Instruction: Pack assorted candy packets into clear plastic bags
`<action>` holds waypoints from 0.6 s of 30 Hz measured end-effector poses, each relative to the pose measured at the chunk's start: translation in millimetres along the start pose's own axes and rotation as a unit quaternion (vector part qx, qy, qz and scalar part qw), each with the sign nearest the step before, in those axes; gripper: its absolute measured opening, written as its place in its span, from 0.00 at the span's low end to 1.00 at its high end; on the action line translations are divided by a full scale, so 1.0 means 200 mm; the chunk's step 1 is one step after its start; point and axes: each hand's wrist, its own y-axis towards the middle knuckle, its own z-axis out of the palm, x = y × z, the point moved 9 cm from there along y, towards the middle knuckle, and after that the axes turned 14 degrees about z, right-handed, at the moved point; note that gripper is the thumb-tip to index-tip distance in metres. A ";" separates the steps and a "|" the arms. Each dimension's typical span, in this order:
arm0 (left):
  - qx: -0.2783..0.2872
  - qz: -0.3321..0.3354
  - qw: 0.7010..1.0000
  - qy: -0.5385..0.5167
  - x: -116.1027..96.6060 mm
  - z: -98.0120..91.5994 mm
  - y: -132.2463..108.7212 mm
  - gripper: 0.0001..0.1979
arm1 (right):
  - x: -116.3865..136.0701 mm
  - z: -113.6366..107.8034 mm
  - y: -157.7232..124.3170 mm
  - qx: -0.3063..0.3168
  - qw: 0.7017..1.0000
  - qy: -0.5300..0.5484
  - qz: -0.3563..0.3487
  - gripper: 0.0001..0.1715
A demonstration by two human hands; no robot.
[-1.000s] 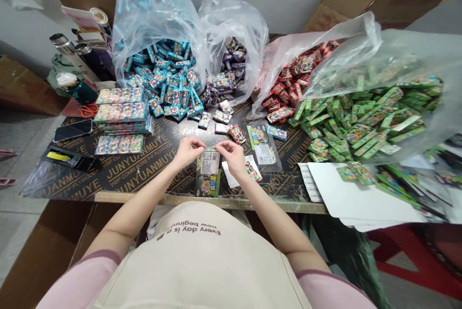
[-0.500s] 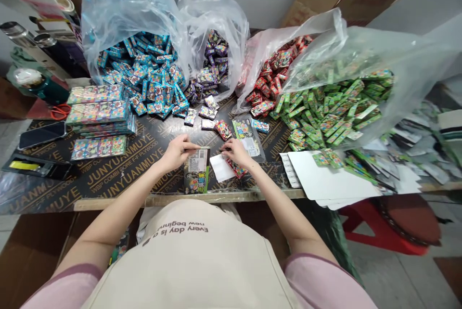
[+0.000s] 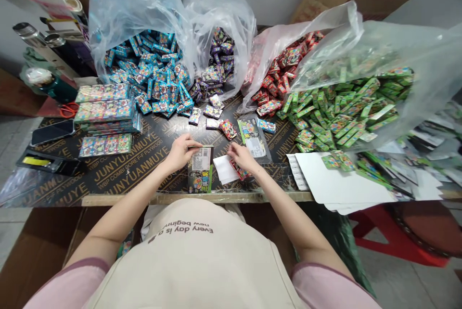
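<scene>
My left hand [image 3: 182,151] pinches the top edge of a small clear bag [image 3: 200,170] with a barcode label and colourful packs inside, which lies on the dark plywood table [image 3: 119,174] near its front edge. My right hand [image 3: 243,156] has its fingers curled over a small red pack [image 3: 239,170], beside a white paper slip [image 3: 224,169]. Whether it grips the pack is unclear.
Open plastic bags of blue packs [image 3: 155,73], purple packs [image 3: 218,66], red packs [image 3: 285,75] and green packs [image 3: 346,111] line the back. Stacked filled bags [image 3: 104,111] and a phone [image 3: 52,131] lie at the left. White sheets [image 3: 335,181] lie at the right.
My right hand has let go of the bag's top edge and moved right and down to the red pack by the white slip. My left hand stays on the bag.
</scene>
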 end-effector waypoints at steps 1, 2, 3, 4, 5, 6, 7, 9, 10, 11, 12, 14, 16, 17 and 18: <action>-0.011 -0.001 1.000 -0.004 0.00 -0.01 0.00 0.06 | 0.01 -0.02 0.01 0.009 0.999 0.050 0.014 0.05; -0.024 -0.001 1.000 -0.008 0.00 -0.02 0.00 0.04 | 0.03 -0.05 0.02 0.015 0.994 0.109 0.024 0.06; -0.037 -0.001 0.999 -0.011 0.01 -0.02 -0.01 0.03 | 0.07 -0.08 0.03 0.022 0.985 0.170 0.027 0.08; -0.050 0.000 0.999 -0.014 0.01 -0.03 -0.01 0.04 | 0.14 -0.11 0.04 0.033 0.973 0.226 0.021 0.09; -0.060 0.000 0.998 -0.015 0.01 -0.04 -0.01 0.05 | 0.22 -0.13 0.04 0.051 0.959 0.277 0.009 0.11; -0.066 0.001 0.998 -0.017 0.01 -0.04 -0.02 0.05 | 0.31 -0.14 0.04 0.081 0.945 0.318 -0.005 0.12; -0.069 0.004 0.997 -0.019 0.00 -0.04 -0.02 0.06 | 0.41 -0.14 0.03 0.115 0.931 0.345 -0.018 0.13; -0.072 0.015 0.997 -0.019 -0.02 -0.05 -0.02 0.04 | 0.57 -0.12 0.02 0.180 0.914 0.361 -0.033 0.13; -0.073 0.021 0.997 -0.017 -0.04 -0.05 -0.02 0.04 | 0.63 -0.10 0.02 0.208 0.909 0.359 -0.035 0.13; -0.074 0.027 0.997 -0.016 -0.05 -0.06 -0.02 0.03 | 0.68 -0.07 0.02 0.233 0.905 0.354 -0.034 0.13; -0.074 0.030 0.997 -0.015 -0.06 -0.06 -0.02 0.03 | 0.71 -0.04 0.02 0.253 0.901 0.350 -0.032 0.13; -0.078 0.026 0.997 -0.016 -0.07 -0.06 -0.02 0.02 | 0.73 0.00 0.04 0.275 0.898 0.343 -0.028 0.13; -0.090 0.010 0.996 -0.014 -0.06 -0.06 -0.03 0.05 | 0.71 0.03 0.06 0.276 0.899 0.338 -0.024 0.12; -0.099 0.001 0.995 -0.009 -0.05 -0.06 -0.03 0.07 | 0.70 0.04 0.07 0.273 0.901 0.336 -0.021 0.12; -0.108 -0.007 0.994 -0.003 -0.04 -0.05 -0.04 0.09 | 0.69 0.04 0.08 0.271 0.903 0.334 -0.017 0.12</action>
